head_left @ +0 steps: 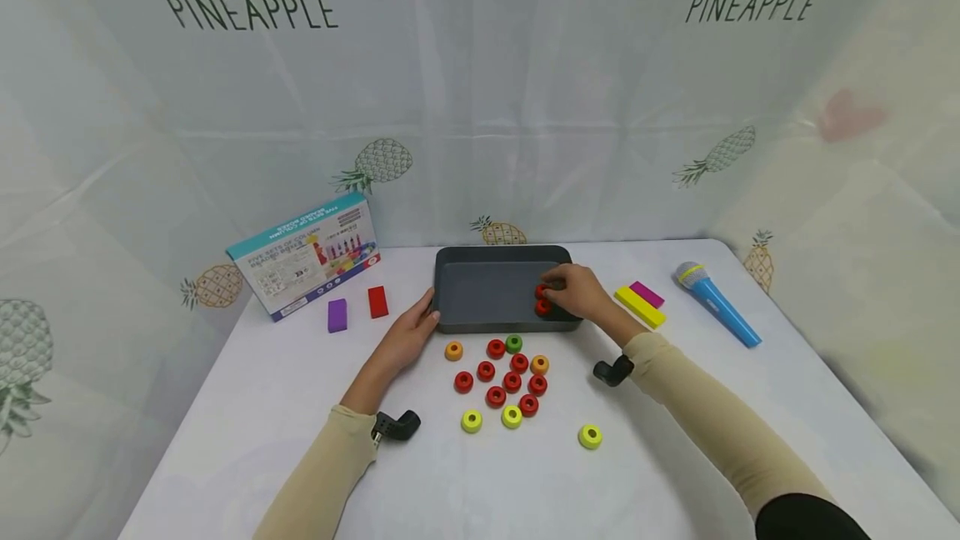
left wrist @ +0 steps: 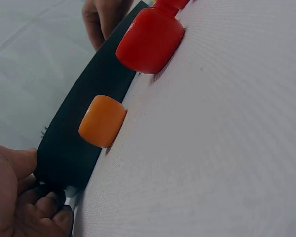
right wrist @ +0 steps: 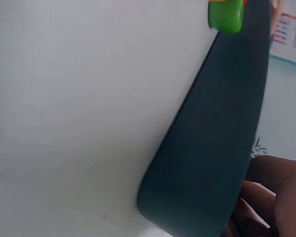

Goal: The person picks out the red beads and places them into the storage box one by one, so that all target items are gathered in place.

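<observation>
Placement seems the step: left hand (head_left: 405, 338) grips the grey tray (head_left: 480, 294) at its eight o'clock, right hand (head_left: 581, 291) pinches a red bead (head_left: 540, 292) at its three, and next, I'd judge, calls for gentle release

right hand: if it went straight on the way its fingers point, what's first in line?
Likely the upper red bead at the right hand's fingertips, perhaps already touched; depth is unclear. Past it, the floor of the tray looks bare toward its left end.
</observation>
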`<act>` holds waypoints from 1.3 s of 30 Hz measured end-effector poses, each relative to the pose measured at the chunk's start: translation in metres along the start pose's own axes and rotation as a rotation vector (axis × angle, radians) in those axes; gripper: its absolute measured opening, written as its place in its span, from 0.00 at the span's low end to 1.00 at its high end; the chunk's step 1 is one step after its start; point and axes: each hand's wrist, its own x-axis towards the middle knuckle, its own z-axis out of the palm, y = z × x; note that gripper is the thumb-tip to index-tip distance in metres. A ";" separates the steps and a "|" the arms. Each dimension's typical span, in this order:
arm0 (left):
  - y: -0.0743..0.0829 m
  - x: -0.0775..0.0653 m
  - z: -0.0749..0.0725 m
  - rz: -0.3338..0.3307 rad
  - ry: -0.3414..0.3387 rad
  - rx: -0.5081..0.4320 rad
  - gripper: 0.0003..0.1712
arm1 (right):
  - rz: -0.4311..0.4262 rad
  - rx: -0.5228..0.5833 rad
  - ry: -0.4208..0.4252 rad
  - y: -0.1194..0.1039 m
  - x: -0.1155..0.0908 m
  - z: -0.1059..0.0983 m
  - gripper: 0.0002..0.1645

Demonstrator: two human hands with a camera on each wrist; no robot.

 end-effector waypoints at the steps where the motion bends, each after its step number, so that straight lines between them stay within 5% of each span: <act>1: 0.000 0.000 0.000 -0.004 0.000 -0.001 0.36 | 0.001 0.001 0.002 -0.001 -0.001 -0.001 0.21; 24: -0.003 0.002 -0.007 -0.009 0.003 -0.012 0.36 | -0.004 0.150 0.004 -0.033 -0.061 -0.004 0.20; 39: -0.002 0.001 -0.002 0.001 -0.007 -0.006 0.36 | -0.015 0.180 -0.096 -0.041 -0.111 0.007 0.15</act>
